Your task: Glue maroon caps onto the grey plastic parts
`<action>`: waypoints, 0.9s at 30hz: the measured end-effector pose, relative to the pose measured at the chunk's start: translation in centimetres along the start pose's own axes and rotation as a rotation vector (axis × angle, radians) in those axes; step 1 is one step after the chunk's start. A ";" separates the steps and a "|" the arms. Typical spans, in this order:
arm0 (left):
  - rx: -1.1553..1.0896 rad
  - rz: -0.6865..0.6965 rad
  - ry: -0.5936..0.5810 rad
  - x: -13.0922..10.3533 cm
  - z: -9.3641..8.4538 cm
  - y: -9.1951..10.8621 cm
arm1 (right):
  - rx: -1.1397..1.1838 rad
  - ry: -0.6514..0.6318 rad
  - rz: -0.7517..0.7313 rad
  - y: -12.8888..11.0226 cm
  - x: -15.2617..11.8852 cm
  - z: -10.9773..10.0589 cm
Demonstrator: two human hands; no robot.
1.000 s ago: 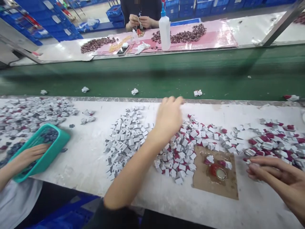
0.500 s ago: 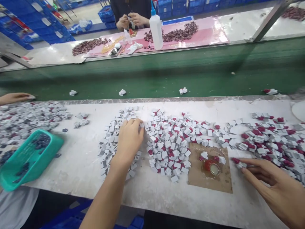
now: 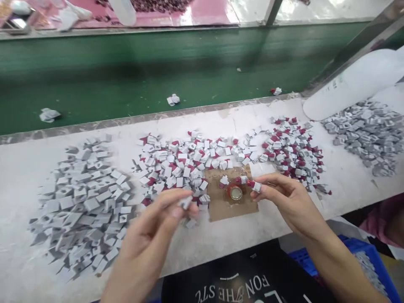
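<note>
My left hand [image 3: 158, 227] pinches a small grey plastic piece [image 3: 185, 202] between thumb and fingertips, just left of a brown cardboard square [image 3: 233, 212]. On the cardboard's right side, my right hand [image 3: 284, 198] grips a small grey-and-dark-red piece [image 3: 254, 185], its red end pointing left. A bottle cap [image 3: 236, 193] lies on the cardboard in a wet reddish patch. Two small grey-and-red pieces rest beside the cap. A heap of grey-and-red pieces [image 3: 186, 158] spreads behind my hands. Plain grey pieces [image 3: 91, 206] are piled at the left.
A green conveyor belt [image 3: 126, 71] runs across the back, with several small pieces on it. More grey-and-red pieces [image 3: 293, 151] lie at right. A white bottle [image 3: 350, 84] leans beside another grey pile [image 3: 369, 134]. A blue crate [image 3: 378, 261] sits below the table edge.
The view has swung right and down. My left hand has left the grey pile with a grey piece and come towards the cardboard. My right hand, still holding its piece, is closer to the cap.
</note>
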State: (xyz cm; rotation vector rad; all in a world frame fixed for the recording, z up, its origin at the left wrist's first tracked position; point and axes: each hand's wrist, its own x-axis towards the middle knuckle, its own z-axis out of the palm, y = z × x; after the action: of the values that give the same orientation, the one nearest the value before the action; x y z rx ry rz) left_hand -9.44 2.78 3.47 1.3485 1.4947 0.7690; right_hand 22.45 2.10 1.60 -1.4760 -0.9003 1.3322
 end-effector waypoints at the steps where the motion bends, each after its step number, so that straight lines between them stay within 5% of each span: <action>1: -0.119 -0.051 -0.121 -0.7 1.0 0.2 | 0.024 -0.005 0.000 0.1 -0.1 0.1; 4: -0.336 -0.211 -0.377 -2.1 3.6 0.3 | -0.008 -0.002 -0.050 0.2 -0.6 0.4; 7: -0.273 -0.210 -0.438 -2.5 5.0 -0.1 | -0.190 0.013 -0.208 -0.1 -1.3 0.8; 12: -0.047 -0.026 -0.191 -1.5 5.3 -1.1 | -0.466 -0.054 -0.415 0.0 -2.0 1.3; 18: 0.111 -0.013 0.112 -0.7 4.4 -1.0 | -0.486 -0.075 -0.443 0.6 -2.1 1.3; 27: -0.231 0.039 0.142 0.3 4.6 -0.8 | -0.381 -0.053 -0.346 0.3 -1.9 1.2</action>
State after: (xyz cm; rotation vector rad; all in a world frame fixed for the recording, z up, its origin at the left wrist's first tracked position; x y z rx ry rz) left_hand -5.42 2.26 1.09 1.1718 1.4417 1.0476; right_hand 20.95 0.41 1.89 -1.4815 -1.4330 0.9827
